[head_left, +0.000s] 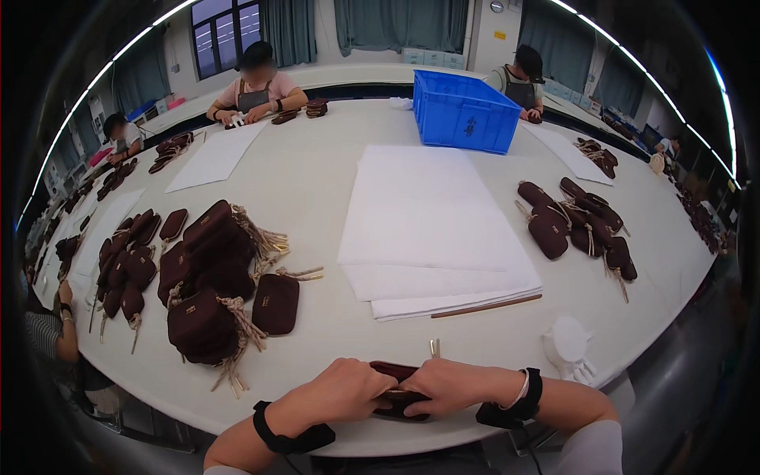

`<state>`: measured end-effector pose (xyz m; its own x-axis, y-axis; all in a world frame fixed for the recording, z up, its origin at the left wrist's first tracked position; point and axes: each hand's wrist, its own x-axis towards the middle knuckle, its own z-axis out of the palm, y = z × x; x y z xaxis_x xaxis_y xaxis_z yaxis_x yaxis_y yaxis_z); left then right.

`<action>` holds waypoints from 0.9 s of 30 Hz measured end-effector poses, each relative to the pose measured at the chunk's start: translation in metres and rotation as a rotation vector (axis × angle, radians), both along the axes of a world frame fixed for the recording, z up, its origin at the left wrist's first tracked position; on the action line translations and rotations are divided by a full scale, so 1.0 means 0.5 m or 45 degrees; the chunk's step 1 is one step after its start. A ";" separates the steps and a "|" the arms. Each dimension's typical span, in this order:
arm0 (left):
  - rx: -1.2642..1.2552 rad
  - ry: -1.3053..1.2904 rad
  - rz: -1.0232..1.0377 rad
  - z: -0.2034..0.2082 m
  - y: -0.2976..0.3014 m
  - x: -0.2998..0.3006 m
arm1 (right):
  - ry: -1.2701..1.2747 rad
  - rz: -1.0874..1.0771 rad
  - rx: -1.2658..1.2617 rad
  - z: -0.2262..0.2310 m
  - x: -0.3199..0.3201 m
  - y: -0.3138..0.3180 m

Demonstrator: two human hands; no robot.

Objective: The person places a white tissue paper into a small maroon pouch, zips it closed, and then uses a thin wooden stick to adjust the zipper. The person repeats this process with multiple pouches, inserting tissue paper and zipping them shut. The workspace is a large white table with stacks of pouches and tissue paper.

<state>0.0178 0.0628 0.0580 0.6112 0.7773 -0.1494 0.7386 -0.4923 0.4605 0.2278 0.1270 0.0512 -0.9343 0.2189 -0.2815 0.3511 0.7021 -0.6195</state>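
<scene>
At the table's near edge I hold a small dark maroon zip pouch (pixel 393 370) between both hands. My left hand (pixel 353 388) is closed on its left side, and my right hand (pixel 450 385) grips its right side, fingers bent over the zip opening. A gold zip edge shows between my fingers. Gold cord tips (pixel 434 348) stick out just beyond my right hand. My hands hide much of the pouch. To the left lies a stack of similar maroon pouches (pixel 202 324) with beige knotted cords, and a single pouch (pixel 276 304) lies beside it.
White sheets (pixel 431 214) lie mid-table, with a thin brown stick (pixel 487 307) along their near edge. A blue crate (pixel 467 111) stands beyond. More pouches lie right (pixel 548 231) and far left (pixel 127 269). A white object (pixel 567 344) sits near my right arm. Several people work around the table.
</scene>
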 end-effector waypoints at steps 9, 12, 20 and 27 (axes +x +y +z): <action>-0.375 -0.132 -0.082 -0.042 0.031 -0.029 | 0.403 -0.710 0.889 -0.057 0.116 0.087; -0.392 -0.170 -0.070 -0.057 0.030 -0.035 | 0.265 -0.780 1.003 -0.074 0.131 0.099; -0.440 -0.299 -0.050 -0.068 0.034 -0.046 | 0.045 -0.727 1.153 -0.073 0.207 0.132; -0.485 -0.211 -0.037 -0.058 0.035 -0.051 | -0.166 -0.953 1.065 -0.003 0.268 0.168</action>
<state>-0.0076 0.0802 0.0289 0.6719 0.6676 -0.3205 0.6275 -0.2833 0.7252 0.3620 0.2112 0.0499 -0.4630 0.8768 0.1302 0.8853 0.4647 0.0188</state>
